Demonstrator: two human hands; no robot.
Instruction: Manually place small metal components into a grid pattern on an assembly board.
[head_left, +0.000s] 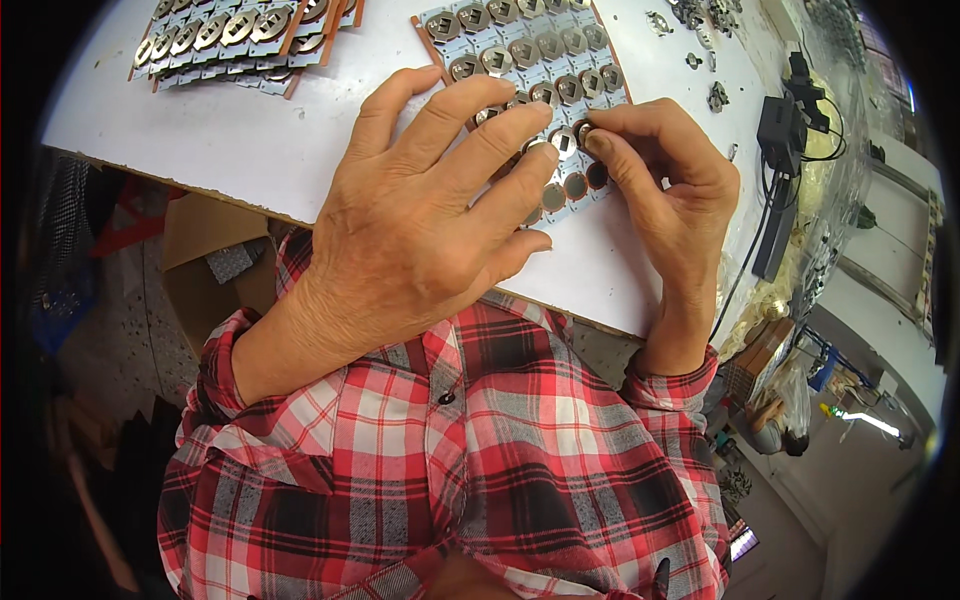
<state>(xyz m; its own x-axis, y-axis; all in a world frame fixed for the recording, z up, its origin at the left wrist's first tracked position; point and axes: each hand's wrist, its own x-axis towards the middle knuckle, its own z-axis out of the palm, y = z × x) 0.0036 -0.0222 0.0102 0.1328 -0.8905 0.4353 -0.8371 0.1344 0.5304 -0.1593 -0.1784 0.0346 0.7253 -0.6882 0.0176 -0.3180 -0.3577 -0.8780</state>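
A light-blue circuit board panel (455, 46) with brown edges lies on the white table, carrying rows of round metal coin-cell clips (523, 52). In its nearest row, bare dark round pads (575, 186) show. My left hand (410, 215) lies over the panel's left and middle part with fingers spread, its fingertips resting on or just above the clips and hiding some. At the panel's right edge, the thumb and forefinger of my right hand (680, 185) pinch a small round metal clip (585, 130), partly covered by the fingertips.
Stacked panels fitted with clips (210, 30) sit at the far left of the white table (250, 130). Loose metal clips (718, 97) are scattered at the far right. A black device on a stand (780, 130) with cables is at the right. An open cardboard box (205, 235) stands below the table's left edge.
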